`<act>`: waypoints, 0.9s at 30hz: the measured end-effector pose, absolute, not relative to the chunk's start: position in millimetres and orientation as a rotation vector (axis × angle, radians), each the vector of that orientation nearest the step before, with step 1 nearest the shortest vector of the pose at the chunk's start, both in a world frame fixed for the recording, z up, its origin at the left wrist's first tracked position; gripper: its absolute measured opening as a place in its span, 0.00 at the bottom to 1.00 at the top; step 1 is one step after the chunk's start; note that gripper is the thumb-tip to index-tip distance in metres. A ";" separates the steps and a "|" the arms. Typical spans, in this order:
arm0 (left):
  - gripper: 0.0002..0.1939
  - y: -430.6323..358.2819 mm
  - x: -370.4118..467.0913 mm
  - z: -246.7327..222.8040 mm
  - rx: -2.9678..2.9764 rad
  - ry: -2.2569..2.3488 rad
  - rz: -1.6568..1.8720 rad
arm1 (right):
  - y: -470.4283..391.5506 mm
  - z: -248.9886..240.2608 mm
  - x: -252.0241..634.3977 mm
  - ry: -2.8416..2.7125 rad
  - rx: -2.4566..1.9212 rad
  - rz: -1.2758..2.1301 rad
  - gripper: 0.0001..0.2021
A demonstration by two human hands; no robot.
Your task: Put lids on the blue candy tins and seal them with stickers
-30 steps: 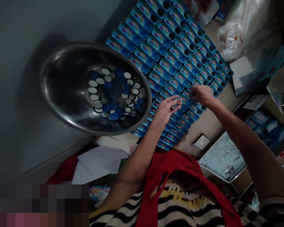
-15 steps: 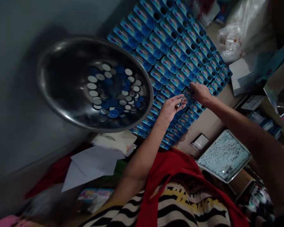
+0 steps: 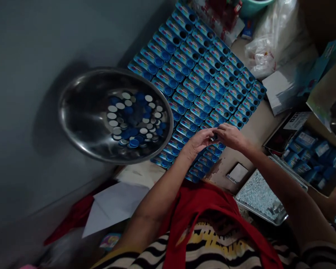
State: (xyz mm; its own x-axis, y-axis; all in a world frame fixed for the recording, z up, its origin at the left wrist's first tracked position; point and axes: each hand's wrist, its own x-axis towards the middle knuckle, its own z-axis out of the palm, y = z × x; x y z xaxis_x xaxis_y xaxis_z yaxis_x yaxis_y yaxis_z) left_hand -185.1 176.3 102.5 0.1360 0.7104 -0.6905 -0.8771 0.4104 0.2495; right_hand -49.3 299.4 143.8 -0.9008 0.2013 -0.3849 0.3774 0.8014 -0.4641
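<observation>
Hands are brought together right over the near end of the blue case grid (image 3: 197, 78), fingertips meeting. The left hand (image 3: 200, 141) is curled, thumb and fingers pinched toward something small and dark at the tips, but what exactly is gripped can't be made out, too dim and too tiny. The right hand (image 3: 231, 136) is bent in the same way, fingers closed down at that same spot and touching the left ones; whether anything is actually held in it can't be told either.

Rows of those blue cases are laid tight side by side on the brown tabletop (image 3: 254, 130), each with a round hole or a blue round cap at one end. The cases farthest away mostly show dark open holes, the nearer ones mostly blue.

Just to the left, a big steel bowl (image 3: 81, 112) is seen, overlapping the edge of the grid, with loose round caps (image 3: 134, 119) piled in it, blue ones and white ones mixed.

A metal tray (image 3: 261, 196) of pale little pieces is parked near the right forearm, with a small white card (image 3: 237, 173) between it and the cases. Clear plastic bags (image 3: 271, 41) are bunched at the far right.
</observation>
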 end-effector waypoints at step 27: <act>0.25 197.8 -205.4 101.1 -0.252 0.824 1.324 | 334.3 151.3 -86.4 2.681 1.033 -0.777 0.10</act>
State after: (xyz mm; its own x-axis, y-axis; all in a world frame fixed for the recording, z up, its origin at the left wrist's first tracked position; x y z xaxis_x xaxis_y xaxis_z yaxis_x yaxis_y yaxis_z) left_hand -205.4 197.8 101.1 0.0165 0.7540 -0.6566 -0.9220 0.2655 0.2818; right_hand -86.4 334.3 151.3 -0.7469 0.5782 -0.3285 0.6642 0.6253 -0.4097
